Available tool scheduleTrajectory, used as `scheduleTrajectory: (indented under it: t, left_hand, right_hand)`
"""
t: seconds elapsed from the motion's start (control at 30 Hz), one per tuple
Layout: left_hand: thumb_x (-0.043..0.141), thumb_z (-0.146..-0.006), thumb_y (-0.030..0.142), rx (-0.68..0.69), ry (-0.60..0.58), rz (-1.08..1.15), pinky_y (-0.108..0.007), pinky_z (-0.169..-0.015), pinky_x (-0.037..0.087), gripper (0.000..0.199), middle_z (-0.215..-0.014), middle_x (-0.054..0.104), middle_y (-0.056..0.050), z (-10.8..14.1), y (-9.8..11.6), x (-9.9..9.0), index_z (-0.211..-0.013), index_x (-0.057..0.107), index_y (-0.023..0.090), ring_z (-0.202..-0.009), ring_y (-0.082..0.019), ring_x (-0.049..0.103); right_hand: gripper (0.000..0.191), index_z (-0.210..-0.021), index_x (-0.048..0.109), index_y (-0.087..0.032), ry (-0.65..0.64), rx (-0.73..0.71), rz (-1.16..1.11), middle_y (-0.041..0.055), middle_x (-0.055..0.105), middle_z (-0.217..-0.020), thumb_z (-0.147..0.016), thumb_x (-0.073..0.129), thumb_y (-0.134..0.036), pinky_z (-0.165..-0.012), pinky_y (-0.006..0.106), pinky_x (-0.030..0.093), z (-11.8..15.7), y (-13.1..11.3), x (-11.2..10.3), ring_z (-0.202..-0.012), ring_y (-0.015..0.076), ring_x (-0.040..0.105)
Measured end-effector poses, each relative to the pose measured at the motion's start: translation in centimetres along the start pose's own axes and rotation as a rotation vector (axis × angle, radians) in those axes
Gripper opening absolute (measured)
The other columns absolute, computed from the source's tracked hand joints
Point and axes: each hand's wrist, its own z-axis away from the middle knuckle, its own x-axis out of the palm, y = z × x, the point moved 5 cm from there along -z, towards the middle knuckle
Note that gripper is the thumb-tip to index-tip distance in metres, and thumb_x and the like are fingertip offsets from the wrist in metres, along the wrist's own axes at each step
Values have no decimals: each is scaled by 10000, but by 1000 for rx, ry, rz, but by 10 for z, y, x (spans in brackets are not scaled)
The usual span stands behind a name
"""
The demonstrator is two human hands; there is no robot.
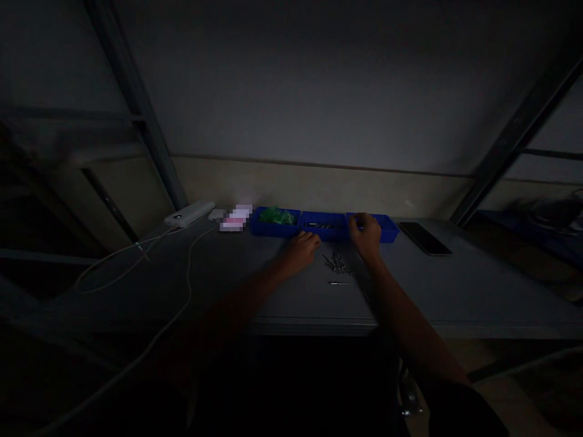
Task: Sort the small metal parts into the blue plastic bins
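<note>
My right hand (367, 235): curling narrow at the rightmost blue bin (389, 232), seemingly sorting; contents unclear. My left hand (303, 247): curling loosely, contents unclear. Metal pins (336, 264): lying mid-frame on the table (291, 303); next move likely calling for fine pinching.

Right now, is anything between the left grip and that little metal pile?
Nothing visible: only table lies between the left grip and the pile. The right grip is at the right tray, off that path.
</note>
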Motion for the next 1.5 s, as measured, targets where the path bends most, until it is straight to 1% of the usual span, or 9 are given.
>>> scheduleTrajectory:
  t: [0.13,0.27,0.4,0.57,0.7,0.97,1.17,1.33,1.5]
  left_hand:
    - [351,-873,87,-48,56,104,-353,-906,392,240,-947,606,-86,-3,-12,-5,-899,579,157,-937,-203,528]
    - [363,-886,134,-152,76,246,-331,-853,423,206,-891,610,-78,-4,-22,-8,-859,567,151,-880,-188,545]
    - [385,-880,173,-165,43,369,-297,-765,436,187,-818,606,-53,-4,-21,-9,-829,563,146,-796,-167,549]
    - [372,-871,194,-142,20,423,-291,-746,424,226,-752,593,-33,-4,-18,-10,-752,560,152,-750,-159,542]
    - [343,-893,251,-208,-32,496,-271,-712,422,291,-716,591,-24,-2,-22,-9,-733,567,155,-714,-149,554]
    - [355,-894,305,-260,-68,607,-242,-654,411,311,-635,540,4,0,-22,-9,-678,526,160,-640,-127,526]
    - [341,-893,300,-306,-140,629,-241,-629,387,333,-597,496,15,1,-19,-10,-612,468,172,-600,-120,488]
    - [347,-886,285,-300,-166,588,-242,-600,345,337,-567,446,28,1,-20,-11,-580,436,176,-570,-115,440]
    - [341,-891,293,-285,-181,592,-243,-585,339,345,-562,450,30,0,-19,-12,-588,453,172,-560,-115,436]
  right_hand:
    - [215,-841,637,-175,-329,-213,-184,27,618,-703,-827,482,-324,-615,259,385,19,-34,25,-618,148,540]
    - [153,-840,632,-179,-491,-321,-208,17,621,-705,-804,509,-262,-614,247,377,33,-50,41,-628,143,541]
    - [133,-804,616,-178,-519,-332,-243,18,619,-731,-801,486,-208,-638,241,382,33,-49,42,-668,141,553]
    - [107,-777,601,-169,-555,-327,-325,5,593,-682,-784,495,-181,-618,226,375,33,-49,42,-632,126,539]
    - [130,-728,579,-169,-566,-304,-366,4,588,-660,-792,467,-173,-613,225,367,34,-49,44,-618,121,523]
    - [194,-708,558,-163,-679,-120,-539,-16,525,-619,-802,496,-322,-590,233,366,34,-42,52,-594,114,473]
    - [304,-699,535,-170,-741,-65,-603,-30,484,-607,-776,535,-464,-571,236,363,36,-41,53,-575,104,441]
    - [253,-708,552,-165,-747,-79,-594,-24,505,-615,-792,530,-403,-566,231,364,37,-41,55,-576,104,455]
    - [186,-753,575,-165,-693,-194,-464,1,578,-659,-831,482,-306,-613,239,377,37,-43,55,-607,119,505]
